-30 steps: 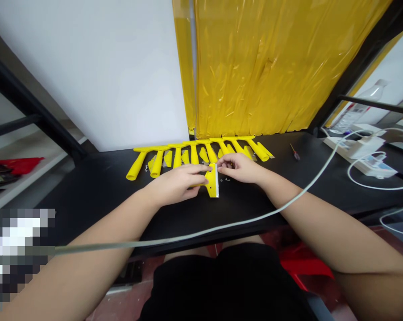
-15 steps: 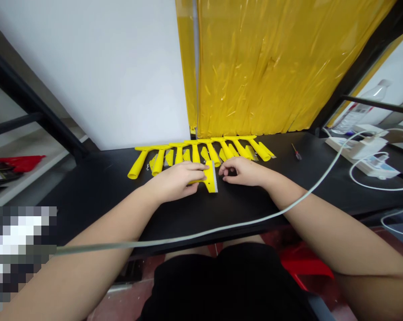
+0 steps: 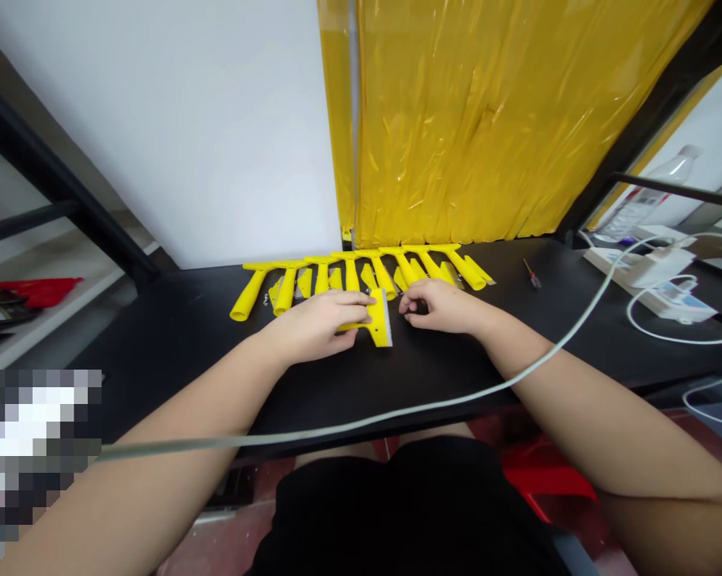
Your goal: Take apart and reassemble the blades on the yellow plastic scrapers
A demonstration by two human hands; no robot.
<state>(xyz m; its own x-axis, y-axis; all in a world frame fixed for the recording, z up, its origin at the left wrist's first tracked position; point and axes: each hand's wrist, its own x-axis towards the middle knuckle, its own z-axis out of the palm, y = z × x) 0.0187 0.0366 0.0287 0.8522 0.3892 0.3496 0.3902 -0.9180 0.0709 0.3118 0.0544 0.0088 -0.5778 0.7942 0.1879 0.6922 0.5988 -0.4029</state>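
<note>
Left hand (image 3: 316, 324) is clamped on a yellow scraper (image 3: 380, 320) lying on the desk (image 3: 174, 336). Right hand (image 3: 438, 306), fingers curled together, pinches just beside its head; contents unclear. Best keep the scraper pressed flat.

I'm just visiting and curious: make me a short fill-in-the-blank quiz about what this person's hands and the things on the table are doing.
1. The left hand holds down a scraper whose colour is ____.
2. The right hand rests on the ____ table.
3. The row of handles lies ____ the hands, toward the wall.
4. The small screwdriver lies to the ____ of that row.

Missing words: yellow; black; behind; right
</note>
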